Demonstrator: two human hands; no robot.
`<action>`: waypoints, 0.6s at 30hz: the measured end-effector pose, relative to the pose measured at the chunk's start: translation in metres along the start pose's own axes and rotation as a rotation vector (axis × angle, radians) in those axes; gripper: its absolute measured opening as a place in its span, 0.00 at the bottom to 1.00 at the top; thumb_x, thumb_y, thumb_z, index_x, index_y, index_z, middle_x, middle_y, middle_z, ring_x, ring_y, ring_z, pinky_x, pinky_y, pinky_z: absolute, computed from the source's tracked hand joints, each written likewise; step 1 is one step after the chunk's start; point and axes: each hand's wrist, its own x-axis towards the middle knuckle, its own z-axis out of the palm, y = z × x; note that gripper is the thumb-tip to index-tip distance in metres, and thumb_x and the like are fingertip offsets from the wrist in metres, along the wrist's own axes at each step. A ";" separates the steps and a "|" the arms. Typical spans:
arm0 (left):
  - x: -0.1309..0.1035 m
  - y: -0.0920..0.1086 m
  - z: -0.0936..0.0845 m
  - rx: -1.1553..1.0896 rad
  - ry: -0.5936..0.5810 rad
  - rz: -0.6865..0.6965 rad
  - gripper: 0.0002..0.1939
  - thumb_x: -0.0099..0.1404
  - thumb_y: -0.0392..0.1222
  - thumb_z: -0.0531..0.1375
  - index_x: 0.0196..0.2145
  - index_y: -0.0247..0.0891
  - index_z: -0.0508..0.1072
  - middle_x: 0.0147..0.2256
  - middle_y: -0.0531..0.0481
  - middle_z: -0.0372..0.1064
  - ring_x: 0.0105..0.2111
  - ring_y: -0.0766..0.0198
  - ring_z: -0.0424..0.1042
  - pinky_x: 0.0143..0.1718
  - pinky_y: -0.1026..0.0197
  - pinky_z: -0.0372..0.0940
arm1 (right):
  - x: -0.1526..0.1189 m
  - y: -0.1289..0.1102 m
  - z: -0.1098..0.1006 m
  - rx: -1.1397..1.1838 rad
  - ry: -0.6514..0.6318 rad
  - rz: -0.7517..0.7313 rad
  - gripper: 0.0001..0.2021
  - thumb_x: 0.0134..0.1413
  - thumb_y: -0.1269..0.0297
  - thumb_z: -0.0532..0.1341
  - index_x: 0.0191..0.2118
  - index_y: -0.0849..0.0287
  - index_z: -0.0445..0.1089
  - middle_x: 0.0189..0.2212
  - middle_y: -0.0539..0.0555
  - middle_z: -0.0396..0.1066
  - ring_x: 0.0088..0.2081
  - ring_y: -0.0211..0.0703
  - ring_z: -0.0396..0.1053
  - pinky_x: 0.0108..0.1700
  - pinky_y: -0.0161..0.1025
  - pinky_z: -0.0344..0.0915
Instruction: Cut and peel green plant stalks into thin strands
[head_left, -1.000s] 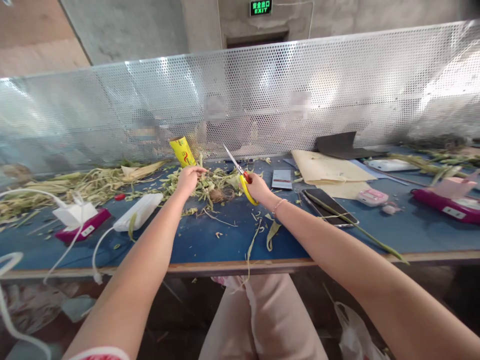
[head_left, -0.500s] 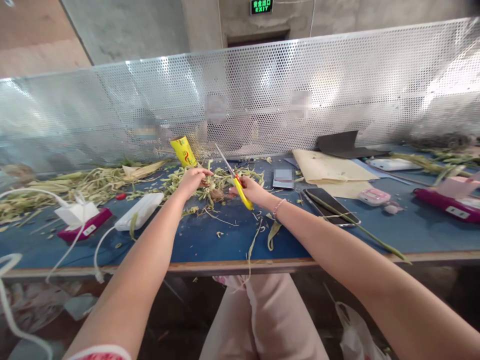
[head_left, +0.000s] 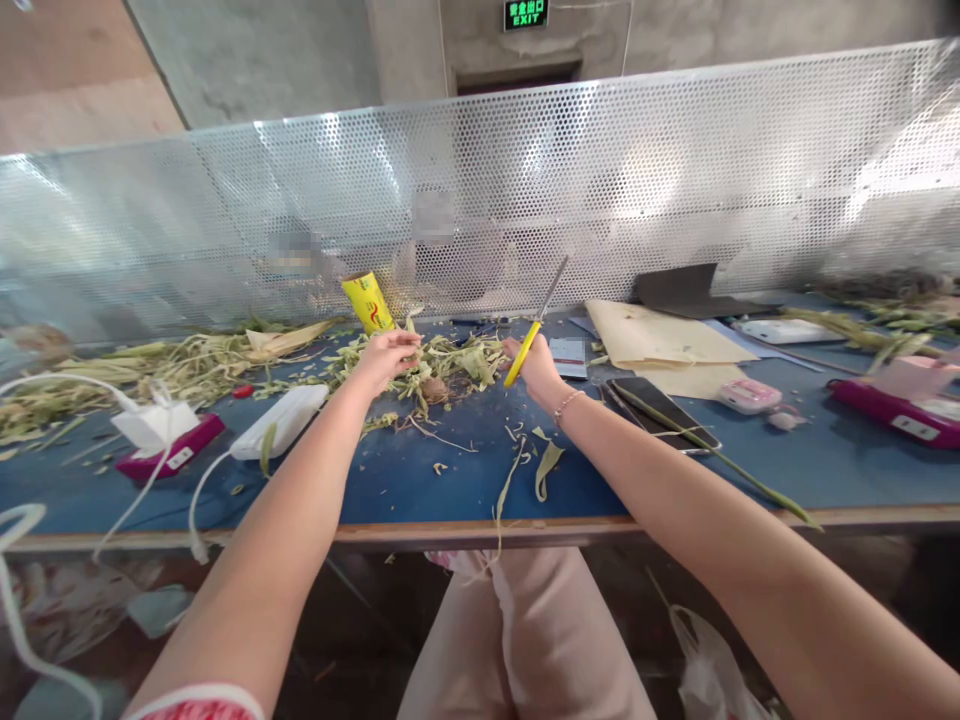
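Note:
My right hand grips a pair of yellow-handled scissors, blades pointing up and slightly right. Its fingertips are at the right end of a heap of pale green plant scraps. On the heap's left side is my left hand, fingers stretched over the leaves and slightly bent; their tips are partly hidden among the scraps. A brownish lump lies at the front of the heap. Just behind my left hand a yellow can-like container stands tilted.
More dry stalks lie at the left. Nearby are a white power bank with a cable and a magenta power strip. At the right are a phone, brown paper and a pink case. A perforated metal screen borders the table's back.
My right hand has moved right with the scissors, from the heap's middle to its right end. The blades now lean right instead of left. My left hand has barely moved.

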 end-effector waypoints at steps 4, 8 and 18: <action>0.004 0.000 -0.002 -0.136 0.190 0.066 0.13 0.40 0.28 0.64 0.22 0.34 0.62 0.21 0.55 0.65 0.21 0.72 0.66 0.23 0.69 0.62 | -0.002 -0.007 -0.005 -0.080 0.064 0.094 0.12 0.45 0.61 0.57 0.30 0.55 0.50 0.25 0.46 0.59 0.24 0.35 0.60 0.25 0.34 0.58; 0.007 0.004 -0.002 -0.277 0.374 0.036 0.21 0.41 0.25 0.63 0.26 0.38 0.55 0.19 0.57 0.65 0.18 0.71 0.66 0.22 0.69 0.61 | -0.009 -0.018 -0.008 -0.180 0.079 0.065 0.13 0.42 0.60 0.60 0.28 0.56 0.52 0.24 0.45 0.57 0.26 0.34 0.58 0.27 0.33 0.55; 0.003 0.010 0.002 -0.509 0.375 0.047 0.25 0.48 0.21 0.58 0.36 0.43 0.53 0.22 0.59 0.69 0.21 0.69 0.72 0.27 0.68 0.67 | -0.015 -0.025 -0.003 -0.467 -0.076 -0.056 0.15 0.42 0.56 0.60 0.27 0.56 0.52 0.22 0.44 0.57 0.24 0.33 0.55 0.27 0.32 0.53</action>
